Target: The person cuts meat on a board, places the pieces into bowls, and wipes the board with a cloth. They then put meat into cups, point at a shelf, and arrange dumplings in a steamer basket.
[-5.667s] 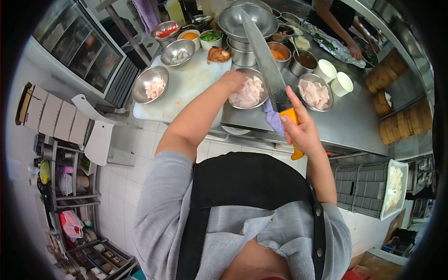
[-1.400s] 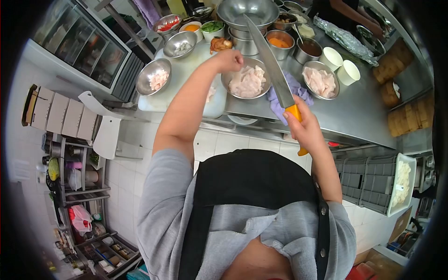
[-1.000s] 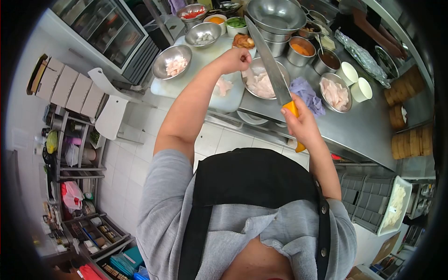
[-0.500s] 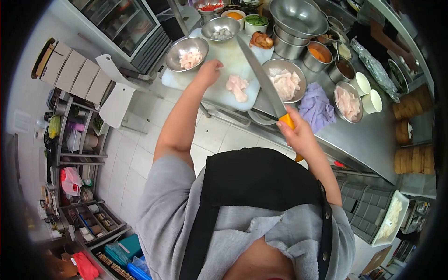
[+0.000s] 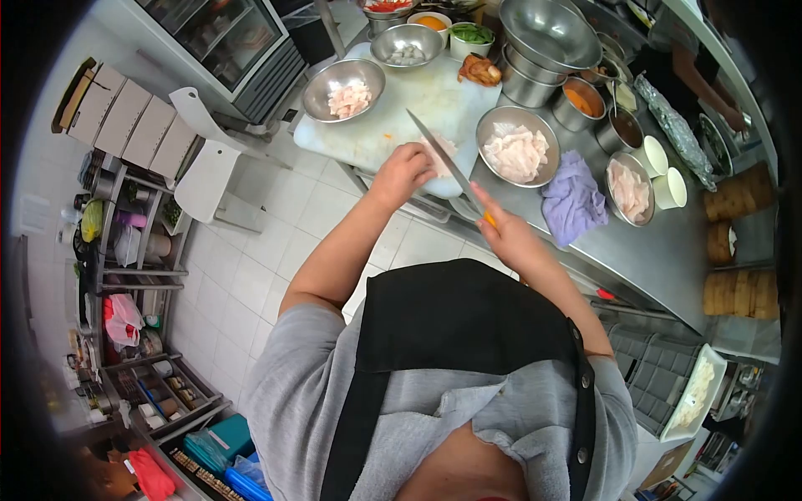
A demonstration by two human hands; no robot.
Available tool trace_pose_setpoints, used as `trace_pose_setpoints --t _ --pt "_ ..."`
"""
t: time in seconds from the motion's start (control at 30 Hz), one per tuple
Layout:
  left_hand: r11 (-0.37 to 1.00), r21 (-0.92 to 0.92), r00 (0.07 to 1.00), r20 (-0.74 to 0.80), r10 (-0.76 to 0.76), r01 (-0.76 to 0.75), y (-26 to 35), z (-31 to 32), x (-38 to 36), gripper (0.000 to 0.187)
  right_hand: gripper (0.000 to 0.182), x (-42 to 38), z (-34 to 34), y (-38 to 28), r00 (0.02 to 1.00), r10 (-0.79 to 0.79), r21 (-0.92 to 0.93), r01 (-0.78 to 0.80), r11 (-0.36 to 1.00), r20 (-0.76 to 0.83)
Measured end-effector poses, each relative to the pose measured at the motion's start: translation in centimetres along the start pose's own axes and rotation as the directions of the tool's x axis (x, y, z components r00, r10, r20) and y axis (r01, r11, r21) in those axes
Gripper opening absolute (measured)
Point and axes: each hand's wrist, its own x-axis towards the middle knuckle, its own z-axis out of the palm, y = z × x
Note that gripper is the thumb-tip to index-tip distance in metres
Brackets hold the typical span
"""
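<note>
My right hand [image 5: 511, 240] grips a long knife [image 5: 446, 156] by its yellow handle. The blade slants up and left over a piece of pale pink raw meat, which looks like chicken [image 5: 448, 147], on the white cutting board [image 5: 351, 144]. Curled fingers of my left hand [image 5: 404, 174] hold the near left side of that piece, and hand and blade partly hide it. Beyond my left hand, a metal bowl [image 5: 314, 93] contains cut meat chunks [image 5: 349, 98]. To the right of the knife stands another metal bowl [image 5: 549, 134] with larger raw slices [image 5: 516, 153].
A purple cloth [image 5: 574, 199] lies crumpled on the steel counter [image 5: 647, 250]. Beside it are a bowl of meat [image 5: 628, 192] and white cups [image 5: 669, 189]. Browned food [image 5: 480, 70] sits at the board's far corner near stacked metal bowls [image 5: 547, 37]. Another person's arm [image 5: 710, 88] shows far right.
My left hand has moved right and nearer, from beside the bowl onto the raw meat. The knife has come down and left, its blade now over the meat.
</note>
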Motion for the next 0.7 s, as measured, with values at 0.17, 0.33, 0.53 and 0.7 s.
trace_pose_setpoints --t 0.17,0.33,0.53,0.7 --pt "1.0 0.029 0.988 -0.156 0.009 -0.004 0.8 -1.6 -0.7 0.023 0.063 0.2 -0.1 -0.6 0.967 -0.202 -0.099 0.188 0.977 -0.154" --pt "0.998 0.052 0.959 -0.282 -0.028 0.044 0.4 -3.0 -1.4 0.022 0.064 -0.7 -1.7 -3.0 0.848 -0.417 -0.128 0.398 0.908 -0.327" --pt "0.997 0.074 0.988 -0.15 0.035 -0.024 1.1 -1.6 -0.8 0.021 0.07 1.8 -1.6 -1.0 0.987 0.056 -0.335 -0.002 0.942 0.152" --pt "0.999 0.044 0.998 -0.065 0.01 -0.007 -0.3 0.0 0.3 0.016 0.07 2.1 -0.3 -0.7 0.987 0.054 -0.287 -0.008 0.958 0.152"
